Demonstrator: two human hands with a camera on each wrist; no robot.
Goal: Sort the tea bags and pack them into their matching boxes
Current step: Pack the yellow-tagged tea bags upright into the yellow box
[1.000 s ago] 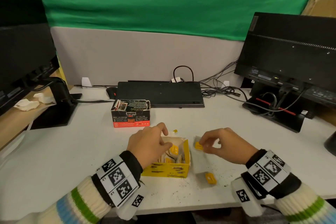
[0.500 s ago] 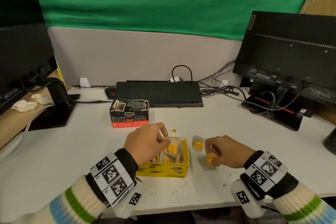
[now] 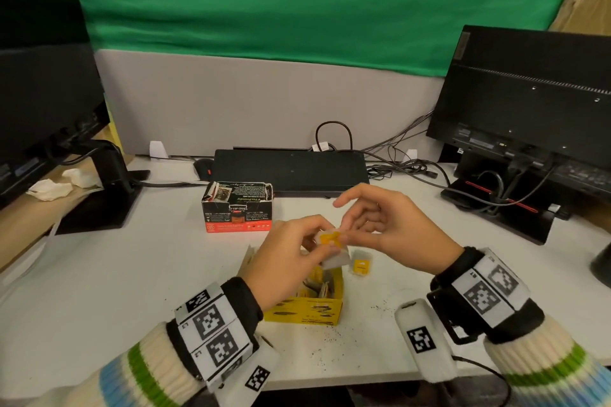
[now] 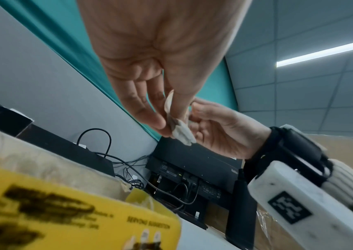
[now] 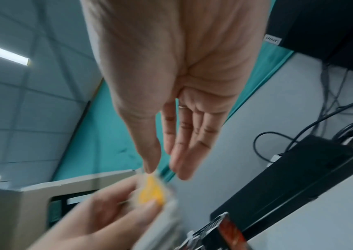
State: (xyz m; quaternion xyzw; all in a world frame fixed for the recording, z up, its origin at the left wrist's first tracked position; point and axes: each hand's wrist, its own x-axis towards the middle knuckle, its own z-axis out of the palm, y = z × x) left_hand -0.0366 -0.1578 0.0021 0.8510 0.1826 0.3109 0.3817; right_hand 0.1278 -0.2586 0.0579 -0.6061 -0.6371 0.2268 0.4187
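My left hand (image 3: 325,246) pinches a white tea bag with a yellow tag (image 3: 330,238) between thumb and fingers, raised just above the open yellow box (image 3: 307,311). In the left wrist view the tea bag (image 4: 179,133) hangs from my left hand (image 4: 171,128). My right hand (image 3: 342,221) meets it from the right with fingers nearly straight, the thumb tip at the tag. The right wrist view shows my right hand (image 5: 162,170) with a gap between thumb and fingers, the blurred tag (image 5: 152,191) just beyond. Another yellow-tagged tea bag (image 3: 360,266) lies right of the yellow box. A black and red box (image 3: 236,208) stands behind.
A black keyboard (image 3: 291,172) lies at the back, with tangled cables (image 3: 406,168) to its right. Monitors stand at the left (image 3: 43,92) and right (image 3: 529,92). Loose tea crumbs (image 3: 330,337) dot the white desk (image 3: 115,291) in front of the yellow box.
My right hand lifted a tea bag off the desk and carried it up and left. My left hand left the yellow box's rim, rose and took hold of that bag.
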